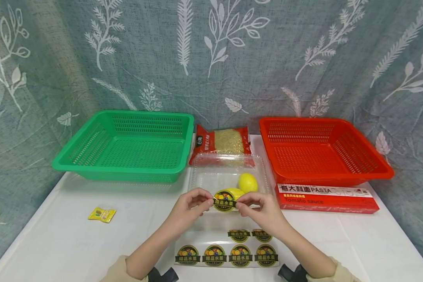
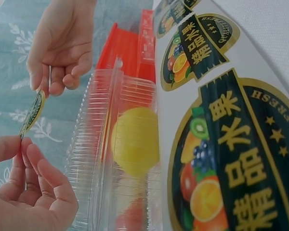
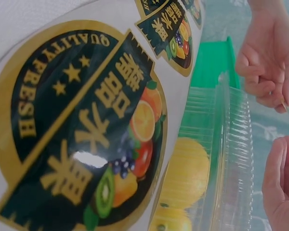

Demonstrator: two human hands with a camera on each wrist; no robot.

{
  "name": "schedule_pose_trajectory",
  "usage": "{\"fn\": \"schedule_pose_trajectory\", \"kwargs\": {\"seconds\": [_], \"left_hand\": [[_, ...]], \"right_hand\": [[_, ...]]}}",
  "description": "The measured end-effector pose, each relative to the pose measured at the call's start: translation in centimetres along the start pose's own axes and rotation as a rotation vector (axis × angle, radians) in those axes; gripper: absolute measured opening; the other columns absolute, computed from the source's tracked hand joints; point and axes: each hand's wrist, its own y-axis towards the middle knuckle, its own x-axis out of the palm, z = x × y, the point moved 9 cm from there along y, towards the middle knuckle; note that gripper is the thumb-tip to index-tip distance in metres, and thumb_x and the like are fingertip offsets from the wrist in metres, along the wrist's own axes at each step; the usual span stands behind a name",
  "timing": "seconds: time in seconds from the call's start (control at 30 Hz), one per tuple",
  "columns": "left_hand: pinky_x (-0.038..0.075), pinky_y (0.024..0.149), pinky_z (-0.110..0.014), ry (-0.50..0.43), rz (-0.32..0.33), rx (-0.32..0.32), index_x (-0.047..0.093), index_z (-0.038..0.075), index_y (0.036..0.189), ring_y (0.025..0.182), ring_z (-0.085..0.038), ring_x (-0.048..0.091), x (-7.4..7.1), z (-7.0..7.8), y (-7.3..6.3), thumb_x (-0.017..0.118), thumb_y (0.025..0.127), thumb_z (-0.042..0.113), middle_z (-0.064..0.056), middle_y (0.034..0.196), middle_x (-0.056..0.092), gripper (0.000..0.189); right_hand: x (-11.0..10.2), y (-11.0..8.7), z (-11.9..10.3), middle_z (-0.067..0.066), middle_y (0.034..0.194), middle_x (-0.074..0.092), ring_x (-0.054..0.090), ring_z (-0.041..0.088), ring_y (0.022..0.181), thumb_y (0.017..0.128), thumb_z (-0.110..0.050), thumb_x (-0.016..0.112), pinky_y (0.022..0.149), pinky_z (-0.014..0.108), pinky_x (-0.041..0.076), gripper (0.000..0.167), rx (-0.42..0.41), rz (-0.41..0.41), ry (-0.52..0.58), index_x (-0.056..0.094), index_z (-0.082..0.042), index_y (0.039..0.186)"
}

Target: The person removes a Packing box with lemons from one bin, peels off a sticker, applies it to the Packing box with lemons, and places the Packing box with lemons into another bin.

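A round black-and-gold fruit sticker (image 1: 224, 200) is stretched between the two hands, above a clear plastic box (image 1: 194, 181). My left hand (image 1: 190, 205) pinches its left end between thumb and fingertips. At the opposite end, my right hand (image 1: 262, 207) pinches it too; the left wrist view shows the sticker (image 2: 33, 114) nearly edge-on. Inside the box lies a yellow lemon (image 1: 248, 183). Beside it is another yellow thing (image 1: 237, 192), partly hidden by the sticker. Below the hands, a white sheet (image 1: 201, 237) carries several matching stickers (image 1: 215, 255).
A green basket (image 1: 127, 169) stands back left, a red basket (image 1: 333, 178) back right. Behind the box lies a red-ended bag of pasta (image 1: 229, 141). The red pasta box (image 1: 328, 200) sits before the red basket. A small yellow packet (image 1: 102, 215) lies at left.
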Motion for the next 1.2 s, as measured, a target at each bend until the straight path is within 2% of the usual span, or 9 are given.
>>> {"fn": "schedule_pose_trajectory", "kwargs": {"seconds": [0.17, 0.47, 0.6, 0.77, 0.83, 0.97, 1.2], "left_hand": [[0.048, 0.068, -0.029, 0.012, 0.002, 0.006, 0.059, -0.001, 0.099, 0.081, -0.018, 0.056, 0.1, 0.0, 0.0, 0.061, 0.088, 0.013, -0.006, 0.088, 0.06, 0.018], [0.048, 0.065, -0.024, 0.117, 0.053, 0.037, 0.063, 0.005, 0.092, 0.078, -0.017, 0.059, -0.1, 0.1, 0.3, 0.063, 0.086, 0.013, -0.005, 0.085, 0.063, 0.011], [0.05, 0.061, -0.025, 0.111, 0.068, 0.044, 0.063, 0.005, 0.091, 0.07, -0.019, 0.06, -0.2, 0.2, 0.5, 0.063, 0.086, 0.01, -0.007, 0.083, 0.062, 0.008], [0.051, 0.057, -0.026, 0.095, 0.077, 0.045, 0.064, 0.003, 0.091, 0.06, -0.013, 0.057, -0.2, 0.4, 0.7, 0.063, 0.085, 0.01, -0.007, 0.08, 0.062, 0.009], [0.05, 0.055, -0.025, 0.089, 0.085, 0.039, 0.064, 0.002, 0.091, 0.058, -0.014, 0.057, -0.2, 0.5, 0.8, 0.064, 0.085, 0.009, -0.007, 0.079, 0.062, 0.009], [0.047, 0.051, -0.023, 0.076, 0.102, 0.013, 0.065, 0.004, 0.088, 0.054, -0.018, 0.055, -0.2, 0.5, 1.1, 0.064, 0.084, 0.008, -0.009, 0.08, 0.062, 0.006], [0.034, 0.041, -0.02, 0.08, 0.109, -0.012, 0.065, 0.005, 0.088, 0.044, -0.012, 0.048, -0.1, 0.5, 1.9, 0.064, 0.085, 0.009, -0.008, 0.077, 0.059, 0.005]], "right_hand": [[0.1, 0.1, -0.1, 0.011, 0.08, 0.065, 0.062, 0.011, 0.068, 0.085, -0.006, 0.063, 0.064, 0.029, 0.054, 0.009, -0.017, 0.004, -0.002, 0.065, 0.003, 0.087], [-0.1, 0.3, -0.3, 0.01, 0.077, 0.065, 0.061, 0.011, 0.068, 0.086, -0.004, 0.061, 0.061, 0.028, 0.054, 0.007, -0.013, 0.033, -0.009, 0.065, 0.002, 0.085], [-0.2, 0.5, -0.2, 0.013, 0.076, 0.064, 0.061, 0.015, 0.066, 0.085, -0.005, 0.062, 0.059, 0.028, 0.053, 0.007, -0.011, 0.042, -0.024, 0.065, 0.001, 0.085], [-0.4, 0.9, 0.1, 0.018, 0.076, 0.064, 0.062, 0.026, 0.065, 0.085, -0.008, 0.064, 0.058, 0.028, 0.053, 0.01, 0.016, 0.044, -0.03, 0.065, 0.002, 0.085], [-0.5, 1.0, 0.1, 0.019, 0.076, 0.064, 0.062, 0.025, 0.064, 0.085, -0.008, 0.064, 0.058, 0.028, 0.053, 0.01, 0.02, 0.047, -0.037, 0.066, 0.002, 0.085], [-0.8, 1.2, 0.0, 0.015, 0.076, 0.065, 0.062, 0.021, 0.064, 0.085, -0.01, 0.064, 0.057, 0.027, 0.053, 0.012, 0.028, 0.055, -0.056, 0.066, 0.002, 0.086], [-1.5, 1.6, 0.1, 0.01, 0.073, 0.065, 0.056, 0.015, 0.059, 0.084, -0.012, 0.066, 0.05, 0.024, 0.049, 0.013, 0.05, 0.087, -0.11, 0.067, 0.0, 0.085]]}}
